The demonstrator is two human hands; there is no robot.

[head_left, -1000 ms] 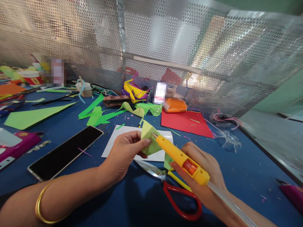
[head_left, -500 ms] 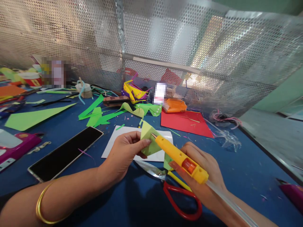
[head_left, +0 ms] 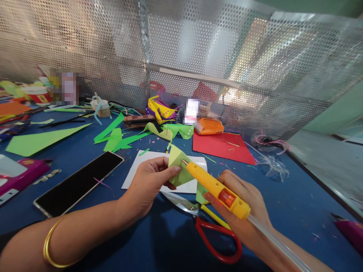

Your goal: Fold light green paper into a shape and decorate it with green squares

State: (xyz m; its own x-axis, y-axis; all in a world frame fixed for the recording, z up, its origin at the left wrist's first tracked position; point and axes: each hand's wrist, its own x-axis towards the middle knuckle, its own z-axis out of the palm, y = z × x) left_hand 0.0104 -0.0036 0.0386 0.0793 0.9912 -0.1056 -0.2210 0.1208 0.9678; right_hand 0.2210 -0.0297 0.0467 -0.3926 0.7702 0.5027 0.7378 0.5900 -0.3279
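the left hand (head_left: 149,181) pinches a folded light green paper piece (head_left: 178,166) above the white sheet (head_left: 136,170) near the desk's middle. the right hand (head_left: 244,204) grips a yellow glue gun (head_left: 217,190), its nozzle touching the paper; red-handled scissors (head_left: 215,234) lie beneath.

head camera looks down, seemingly close, at hands.

We see a blue-topped work table (head_left: 297,211) strewn with paper scraps. On it lie a white paper sheet (head_left: 136,168), a red paper sheet (head_left: 221,147), a large light-green paper triangle (head_left: 36,140), bright green paper strips (head_left: 116,138), a black-screened phone (head_left: 79,182), red-handled scissors (head_left: 218,236), an orange pouch (head_left: 211,126) and a pink plastic case (head_left: 17,177).
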